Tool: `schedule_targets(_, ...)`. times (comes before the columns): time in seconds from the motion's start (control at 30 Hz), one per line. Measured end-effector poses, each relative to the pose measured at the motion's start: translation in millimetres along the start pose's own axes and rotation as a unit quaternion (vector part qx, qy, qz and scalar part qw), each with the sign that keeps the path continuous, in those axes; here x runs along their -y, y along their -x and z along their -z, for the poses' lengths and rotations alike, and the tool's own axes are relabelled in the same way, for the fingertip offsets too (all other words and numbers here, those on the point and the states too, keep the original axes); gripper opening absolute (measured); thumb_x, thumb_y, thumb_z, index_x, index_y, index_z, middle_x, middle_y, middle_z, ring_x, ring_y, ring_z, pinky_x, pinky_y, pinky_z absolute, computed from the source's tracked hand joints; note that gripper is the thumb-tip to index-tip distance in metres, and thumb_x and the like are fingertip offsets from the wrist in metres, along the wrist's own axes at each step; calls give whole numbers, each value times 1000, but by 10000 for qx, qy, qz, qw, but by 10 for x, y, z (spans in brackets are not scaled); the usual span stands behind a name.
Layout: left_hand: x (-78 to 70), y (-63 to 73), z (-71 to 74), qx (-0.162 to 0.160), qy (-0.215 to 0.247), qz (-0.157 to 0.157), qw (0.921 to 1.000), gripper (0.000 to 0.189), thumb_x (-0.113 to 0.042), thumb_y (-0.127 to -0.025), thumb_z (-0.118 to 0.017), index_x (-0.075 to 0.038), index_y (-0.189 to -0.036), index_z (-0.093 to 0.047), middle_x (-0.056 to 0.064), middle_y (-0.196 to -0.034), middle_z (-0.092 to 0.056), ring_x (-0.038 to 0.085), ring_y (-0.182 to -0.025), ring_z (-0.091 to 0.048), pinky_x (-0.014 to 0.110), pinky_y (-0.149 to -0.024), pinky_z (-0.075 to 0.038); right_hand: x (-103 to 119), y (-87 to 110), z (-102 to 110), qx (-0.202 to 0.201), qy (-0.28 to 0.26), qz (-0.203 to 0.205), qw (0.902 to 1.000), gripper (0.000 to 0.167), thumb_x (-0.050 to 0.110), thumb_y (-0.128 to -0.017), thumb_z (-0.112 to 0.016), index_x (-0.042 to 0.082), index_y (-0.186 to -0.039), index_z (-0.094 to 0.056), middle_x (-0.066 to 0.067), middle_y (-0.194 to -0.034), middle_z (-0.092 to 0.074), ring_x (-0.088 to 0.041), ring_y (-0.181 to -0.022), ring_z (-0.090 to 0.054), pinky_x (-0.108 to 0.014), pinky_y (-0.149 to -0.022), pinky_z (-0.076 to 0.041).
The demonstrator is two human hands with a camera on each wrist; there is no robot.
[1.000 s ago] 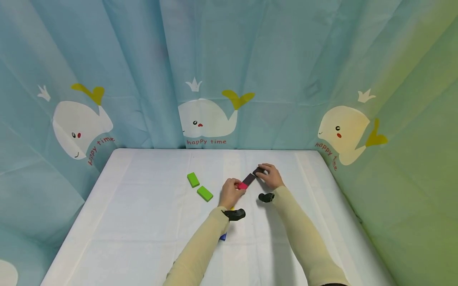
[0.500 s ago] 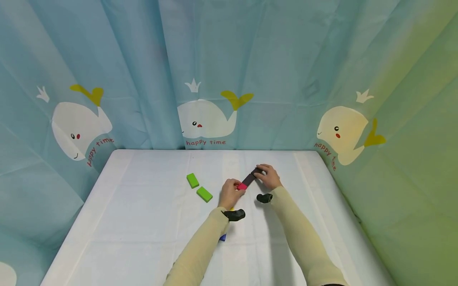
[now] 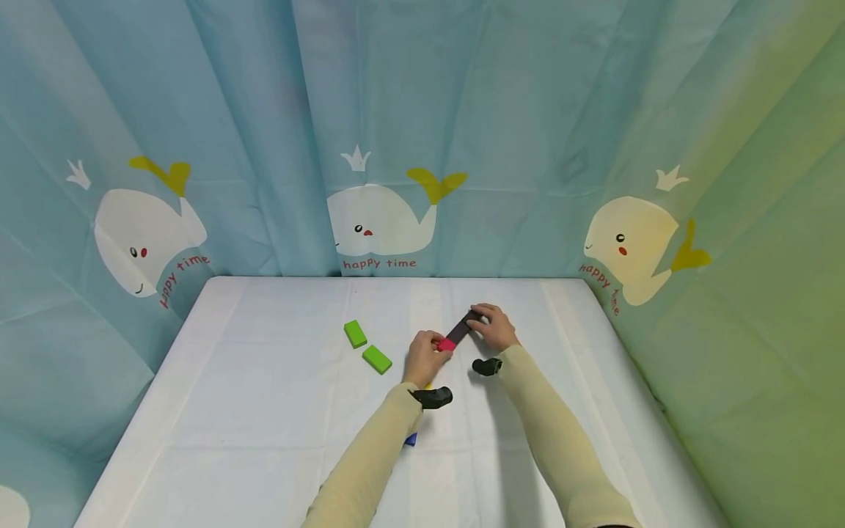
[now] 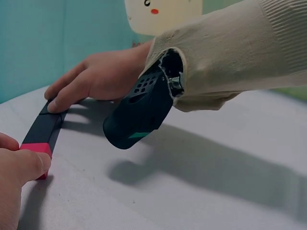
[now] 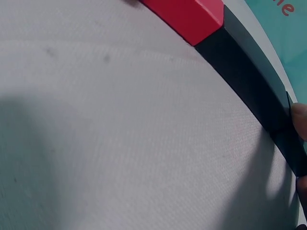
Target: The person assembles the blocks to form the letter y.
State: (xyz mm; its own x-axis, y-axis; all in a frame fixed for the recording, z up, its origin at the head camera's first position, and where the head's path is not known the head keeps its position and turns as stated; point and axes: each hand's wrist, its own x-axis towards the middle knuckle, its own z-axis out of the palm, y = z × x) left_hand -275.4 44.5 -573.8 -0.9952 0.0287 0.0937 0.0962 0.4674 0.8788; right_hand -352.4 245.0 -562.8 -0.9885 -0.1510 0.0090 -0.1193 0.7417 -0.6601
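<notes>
A red block [image 3: 447,344] and two black blocks lie end to end in a slanting row on the white table. My left hand [image 3: 425,359] pinches the red block at the row's near end. The middle black block [image 5: 242,72] meets the red one. At the far end, my right hand [image 3: 496,328] holds the other black block [image 3: 472,317] between thumb and fingers. Only a fine seam shows between the two black blocks in the right wrist view. Part of the red block is hidden by my left fingers.
Two green blocks, one farther back [image 3: 355,334] and one nearer [image 3: 377,359], lie left of my left hand. Bits of a yellow piece [image 3: 428,386] and a blue piece [image 3: 411,440] show beside my left forearm. A patterned curtain [image 3: 528,132] rises behind the table [image 3: 264,411].
My right hand has slid the far black block slightly left and toward the middle one, closing the gap between them. My left hand stays on the red block.
</notes>
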Motion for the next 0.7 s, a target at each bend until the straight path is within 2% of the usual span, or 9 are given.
schedule_targets(0.7, -5, 1, 4, -30, -7, -63, 10000, 27, -12, -82, -79, -5, -105, -66, 6, -95, -56, 13, -81, -54, 26, -73, -46, 52, 29, 11, 51, 54, -48, 10000, 51, 30, -97, -61, 8, -142, -52, -16, -149, -40, -42, -138, -32, -69, -106, -18)
